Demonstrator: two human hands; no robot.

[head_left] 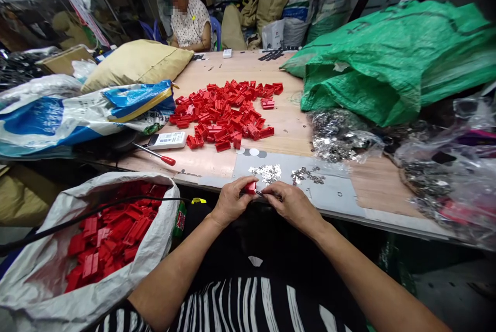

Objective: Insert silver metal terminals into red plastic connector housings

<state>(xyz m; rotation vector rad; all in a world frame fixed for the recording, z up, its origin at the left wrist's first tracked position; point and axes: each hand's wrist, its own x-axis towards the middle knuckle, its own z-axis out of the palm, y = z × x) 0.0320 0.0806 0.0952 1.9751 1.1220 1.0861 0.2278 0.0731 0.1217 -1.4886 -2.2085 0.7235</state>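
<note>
My left hand (pixel 231 201) is closed on a small red plastic part (pixel 250 187) at the near edge of the wooden table (pixel 364 182). My right hand (pixel 290 202) meets it from the right, fingers pinched against the same part, perhaps with a small metal piece that I cannot make out. Just beyond the hands lie small piles of silver metal pieces (pixel 266 171) on a grey sheet (pixel 333 192). A large heap of the same red parts (pixel 227 115) covers the middle of the table.
A white sack (pixel 46 290) at my left holds several red parts. A red-handled screwdriver (pixel 157 155) and a white remote (pixel 167 139) lie left of the heap. A green sack (pixel 391 60) and clear bags of metal pieces (pixel 437 177) fill the right. Another person (pixel 189 19) sits at the far end.
</note>
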